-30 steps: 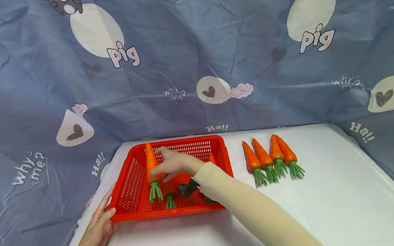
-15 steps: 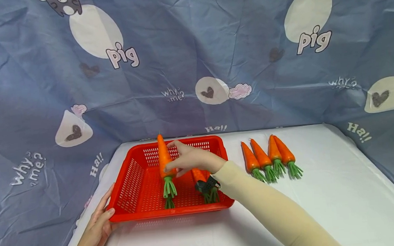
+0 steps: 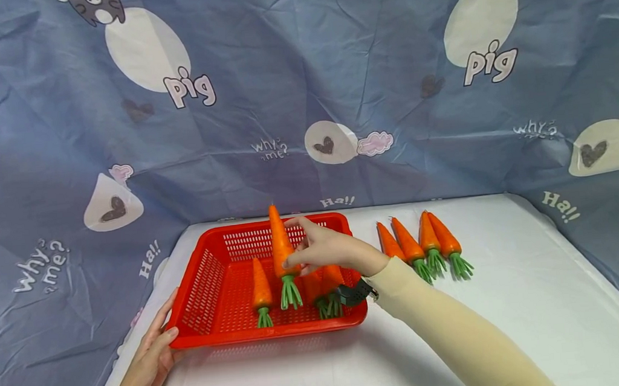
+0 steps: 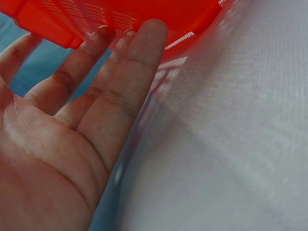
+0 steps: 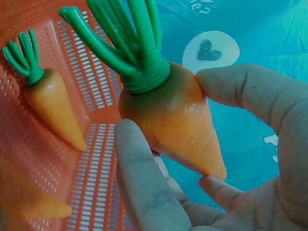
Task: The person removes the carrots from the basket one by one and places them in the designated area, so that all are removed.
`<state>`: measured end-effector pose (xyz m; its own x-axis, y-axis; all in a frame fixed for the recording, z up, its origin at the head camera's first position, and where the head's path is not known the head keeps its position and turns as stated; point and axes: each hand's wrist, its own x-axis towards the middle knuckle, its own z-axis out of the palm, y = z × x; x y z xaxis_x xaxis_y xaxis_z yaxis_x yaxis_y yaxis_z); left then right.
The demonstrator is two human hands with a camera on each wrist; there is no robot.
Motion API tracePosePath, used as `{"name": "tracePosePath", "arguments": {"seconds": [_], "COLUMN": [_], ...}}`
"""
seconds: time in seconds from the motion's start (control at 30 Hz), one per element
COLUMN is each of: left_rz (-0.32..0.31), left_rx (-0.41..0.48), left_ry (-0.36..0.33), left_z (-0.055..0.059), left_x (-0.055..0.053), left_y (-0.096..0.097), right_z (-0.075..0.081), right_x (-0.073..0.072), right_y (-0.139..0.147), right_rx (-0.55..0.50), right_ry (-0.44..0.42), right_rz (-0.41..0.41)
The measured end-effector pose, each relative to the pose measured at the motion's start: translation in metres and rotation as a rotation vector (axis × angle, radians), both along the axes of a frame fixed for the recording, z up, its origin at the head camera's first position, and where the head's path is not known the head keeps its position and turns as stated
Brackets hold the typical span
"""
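Observation:
In the head view my right hand [image 3: 327,249] pinches a toy carrot [image 3: 281,244] above the red plastic basket [image 3: 268,334], tip pointing away and green stems toward me. The right wrist view shows thumb and fingers on either side of the orange body [image 5: 168,120]. Inside the basket lie one carrot [image 3: 261,284] near the middle and two more carrots [image 3: 313,288] at the right, partly hidden by the wrist. My left hand [image 3: 147,363] touches the basket's front left corner, thumb at the rim; the left wrist view shows its fingers [image 4: 122,91] nearly straight against the red wall.
Several toy carrots [image 3: 410,242] lie in a row on the white tabletop [image 3: 519,297] right of the basket, the leftmost partly covered by the right sleeve [image 3: 433,310]. A blue printed cloth [image 3: 258,100] hangs behind the table.
My right hand has moved rightward across the basket with the pinched carrot, uncovering the carrot lying in the middle. The left hand stays at the basket's corner.

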<state>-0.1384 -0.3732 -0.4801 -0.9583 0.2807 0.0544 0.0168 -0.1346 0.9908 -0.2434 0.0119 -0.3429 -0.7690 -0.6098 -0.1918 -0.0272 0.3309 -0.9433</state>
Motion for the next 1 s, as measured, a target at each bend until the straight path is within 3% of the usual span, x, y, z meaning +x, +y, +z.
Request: {"name": "tracePosePath", "arguments": {"seconds": [0.3,0.5,1.0], "left_rz": [0.039,0.034,0.043], "left_rx": [-0.048,-0.052,-0.045], "left_ry": [-0.011,-0.006,-0.032], "left_z": [0.003,0.003,0.003], "left_x": [0.002,0.001,0.001], "left_y": [0.002,0.003,0.004], "right_z": [-0.004,-0.005,-0.023], "right_x": [0.01,0.02,0.04], "right_y": [0.029,0.048,0.096], "right_rx": [-0.001,0.001,-0.038], "right_ry": [0.032,0.038,-0.002], "right_rz": [-0.05,-0.071,-0.132]}}
